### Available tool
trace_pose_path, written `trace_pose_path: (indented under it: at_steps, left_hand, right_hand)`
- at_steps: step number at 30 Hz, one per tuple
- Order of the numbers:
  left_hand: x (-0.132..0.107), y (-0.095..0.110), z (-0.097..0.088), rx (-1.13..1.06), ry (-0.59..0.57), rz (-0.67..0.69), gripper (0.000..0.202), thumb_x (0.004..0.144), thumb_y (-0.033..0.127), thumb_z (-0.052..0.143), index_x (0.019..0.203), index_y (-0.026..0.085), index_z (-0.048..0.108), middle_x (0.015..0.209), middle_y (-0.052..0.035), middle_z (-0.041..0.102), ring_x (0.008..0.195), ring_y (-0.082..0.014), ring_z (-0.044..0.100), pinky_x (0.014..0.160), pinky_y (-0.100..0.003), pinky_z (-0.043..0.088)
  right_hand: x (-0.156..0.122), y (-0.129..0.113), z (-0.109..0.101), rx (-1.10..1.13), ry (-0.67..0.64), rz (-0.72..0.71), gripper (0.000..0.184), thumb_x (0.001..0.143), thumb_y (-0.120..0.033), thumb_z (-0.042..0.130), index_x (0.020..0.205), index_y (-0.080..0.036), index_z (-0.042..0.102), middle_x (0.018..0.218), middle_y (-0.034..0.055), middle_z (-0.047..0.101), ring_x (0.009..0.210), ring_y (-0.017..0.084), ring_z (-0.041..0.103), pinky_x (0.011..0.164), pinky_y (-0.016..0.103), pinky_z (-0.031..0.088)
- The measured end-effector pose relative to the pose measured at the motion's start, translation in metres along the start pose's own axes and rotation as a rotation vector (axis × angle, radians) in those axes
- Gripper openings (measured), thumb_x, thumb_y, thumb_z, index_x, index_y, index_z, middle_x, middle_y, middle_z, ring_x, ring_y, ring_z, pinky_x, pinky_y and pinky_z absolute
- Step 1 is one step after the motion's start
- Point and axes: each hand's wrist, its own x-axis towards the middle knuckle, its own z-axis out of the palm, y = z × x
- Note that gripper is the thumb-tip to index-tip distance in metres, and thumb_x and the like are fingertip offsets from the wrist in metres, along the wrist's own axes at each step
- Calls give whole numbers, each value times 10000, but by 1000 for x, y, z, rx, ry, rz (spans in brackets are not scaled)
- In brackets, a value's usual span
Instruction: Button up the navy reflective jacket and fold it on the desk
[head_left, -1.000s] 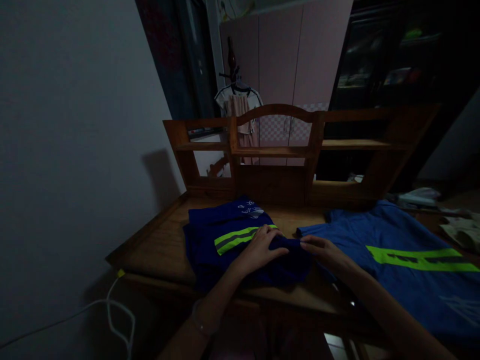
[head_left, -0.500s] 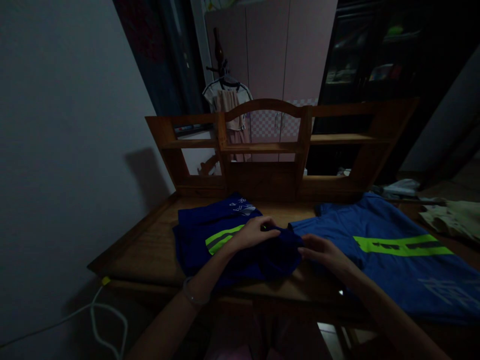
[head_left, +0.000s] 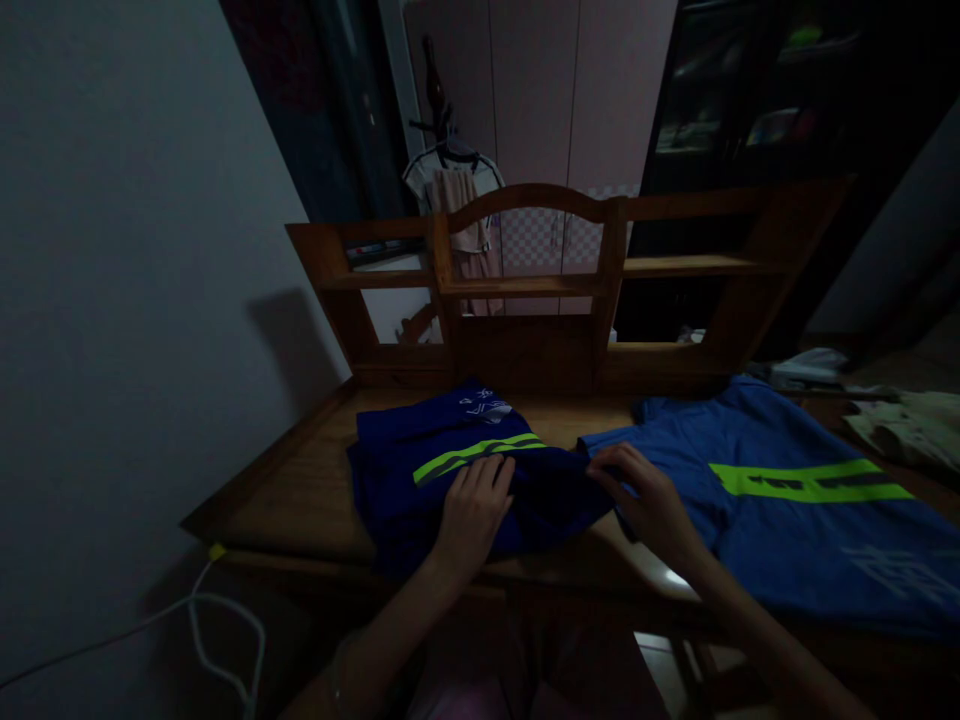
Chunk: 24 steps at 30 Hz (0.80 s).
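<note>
A dark blue shirt [head_left: 420,430] with a yellow-green and grey stripe and white print lies partly folded on the wooden desk [head_left: 300,490]. My left hand [head_left: 476,508] rests flat on it just below the stripe, fingers stretched out. At the shirt's right edge, my right hand [head_left: 637,490] pinches the cloth between thumb and fingers. A lighter blue shirt [head_left: 787,535] with a similar stripe is spread out to the right, close beside my right hand.
A wooden shelf unit [head_left: 525,285] rises along the desk's back edge. A wall [head_left: 150,250] borders the left side. A white cable [head_left: 225,600] hangs at the front left corner. Pale cloth [head_left: 911,425] lies at the far right.
My left hand has let go of the bunched cloth and moved left and down onto the shirt. The shirt's right part is now pulled out flatter, showing more of the stripe.
</note>
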Motion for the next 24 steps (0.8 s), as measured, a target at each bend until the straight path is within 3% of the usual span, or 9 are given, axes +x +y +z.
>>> trace_pose_path:
  at_steps: [8, 11, 14, 18, 24]
  left_hand:
    - [10, 4, 4, -21, -23, 27, 360, 886, 227, 542, 1244, 236, 504, 1224, -76, 503, 1037, -217, 535, 845, -328, 493]
    - [13, 8, 6, -41, 2, 43, 383, 888, 208, 533, 1267, 251, 493, 1281, -82, 470, 1046, -210, 552, 838, -315, 507]
    - [15, 11, 4, -88, 85, 91, 365, 893, 173, 509, 1252, 242, 519, 1349, -88, 427, 1158, -230, 501, 900, -331, 491]
    - [15, 17, -13, -194, 147, 134, 294, 927, 166, 428, 1182, 221, 566, 1345, -63, 444, 1231, -221, 433, 985, -361, 436]
    - [22, 32, -52, -316, 167, 5, 190, 934, 180, 409, 1017, 177, 580, 1097, -71, 539, 1052, -209, 488, 961, -386, 399]
  right_hand:
    - [-4, 15, -4, -164, -147, -80, 156, 963, -250, 484, 1017, -227, 629, 1173, 62, 459, 1025, 223, 500, 850, 336, 435]
    - [-6, 12, -2, -168, -98, -77, 167, 967, -265, 477, 954, -220, 637, 1300, 49, 397, 1120, 244, 452, 926, 378, 404]
    - [-5, 0, 0, -52, -30, -24, 129, 958, -309, 532, 953, -216, 620, 1305, 46, 420, 1153, 256, 434, 965, 393, 383]
    - [0, -19, -3, 136, 6, 106, 186, 961, -379, 548, 969, -205, 616, 1258, 61, 471, 1136, 259, 456, 952, 373, 403]
    - [0, -20, -7, 340, 34, 292, 345, 918, -531, 592, 1014, -202, 635, 1158, 68, 537, 1121, 291, 465, 988, 386, 391]
